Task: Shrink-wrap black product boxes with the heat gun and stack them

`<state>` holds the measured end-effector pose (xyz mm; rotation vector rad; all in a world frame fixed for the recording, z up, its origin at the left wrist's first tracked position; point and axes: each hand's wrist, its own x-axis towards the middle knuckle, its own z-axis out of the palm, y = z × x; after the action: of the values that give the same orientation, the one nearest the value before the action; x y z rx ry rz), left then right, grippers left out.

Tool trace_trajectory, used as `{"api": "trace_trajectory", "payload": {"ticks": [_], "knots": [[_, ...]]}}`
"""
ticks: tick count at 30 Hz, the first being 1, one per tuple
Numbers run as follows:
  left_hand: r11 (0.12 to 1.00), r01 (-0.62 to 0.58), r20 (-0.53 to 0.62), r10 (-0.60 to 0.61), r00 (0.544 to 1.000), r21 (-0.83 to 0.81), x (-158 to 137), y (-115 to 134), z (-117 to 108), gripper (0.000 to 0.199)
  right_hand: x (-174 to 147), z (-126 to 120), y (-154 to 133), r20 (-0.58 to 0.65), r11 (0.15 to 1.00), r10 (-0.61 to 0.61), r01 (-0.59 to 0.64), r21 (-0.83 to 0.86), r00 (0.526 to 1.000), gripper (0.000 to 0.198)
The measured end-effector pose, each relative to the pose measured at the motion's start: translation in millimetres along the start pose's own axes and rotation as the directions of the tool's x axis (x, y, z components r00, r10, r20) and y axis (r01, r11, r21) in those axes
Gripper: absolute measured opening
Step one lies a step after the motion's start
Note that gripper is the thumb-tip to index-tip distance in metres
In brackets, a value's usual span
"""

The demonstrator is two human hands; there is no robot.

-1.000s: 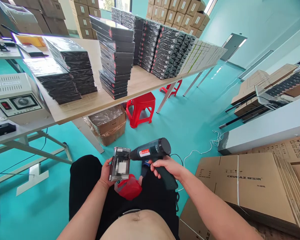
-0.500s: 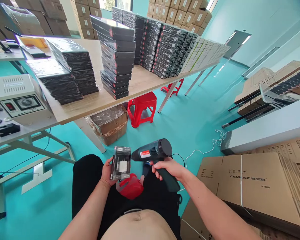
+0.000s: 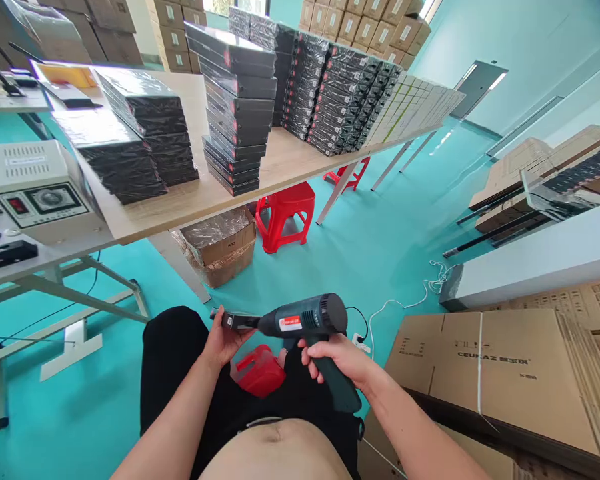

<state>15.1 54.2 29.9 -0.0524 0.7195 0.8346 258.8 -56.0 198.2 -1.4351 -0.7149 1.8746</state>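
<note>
My left hand (image 3: 223, 341) grips a small black product box (image 3: 234, 321), turned so that a narrow side faces up. In my right hand (image 3: 333, 355) is a dark green heat gun (image 3: 300, 317) with a red-and-white label, my fingers wrapped around its handle. The nozzle points left, right at the box's right end; whether the two touch I cannot tell. Under my hands, between my black-trousered legs, part of a red stool (image 3: 261, 373) shows.
A wooden table (image 3: 180, 212) carries stacks of wrapped black boxes (image 3: 237, 113). A control unit (image 3: 43, 193) stands at left. Under the table are a carton (image 3: 225, 250) and a red stool (image 3: 286, 212). Flattened cartons (image 3: 480, 373) lie at right; a white cable (image 3: 405, 305) crosses the floor.
My left hand has tipped the box from its broad printed face to a narrow side. The heat gun has dropped slightly and moved a little left, its nozzle now at the box's end.
</note>
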Motion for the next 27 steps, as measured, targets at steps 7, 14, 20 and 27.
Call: {"api": "trace_trajectory", "payload": {"ticks": [7,14,20,27], "knots": [[0.999,0.01,-0.091,-0.014,0.996,-0.046,3,1,-2,0.03,4,18,14,-0.085,0.992,-0.091,0.098,0.076,0.992,0.029],[0.997,-0.01,-0.134,-0.001,0.991,-0.082,2,2,2,0.027,-2,16,16,-0.023,0.994,-0.064,0.065,0.085,0.998,0.029],[0.991,-0.045,-0.147,0.026,0.989,-0.128,6,2,-4,0.031,6,18,19,-0.196,0.991,-0.086,0.103,0.079,0.977,0.029],[0.988,-0.042,-0.135,0.022,0.991,-0.148,6,2,-6,0.031,-9,11,23,-0.085,0.979,-0.069,0.084,0.185,0.994,0.028]]}}
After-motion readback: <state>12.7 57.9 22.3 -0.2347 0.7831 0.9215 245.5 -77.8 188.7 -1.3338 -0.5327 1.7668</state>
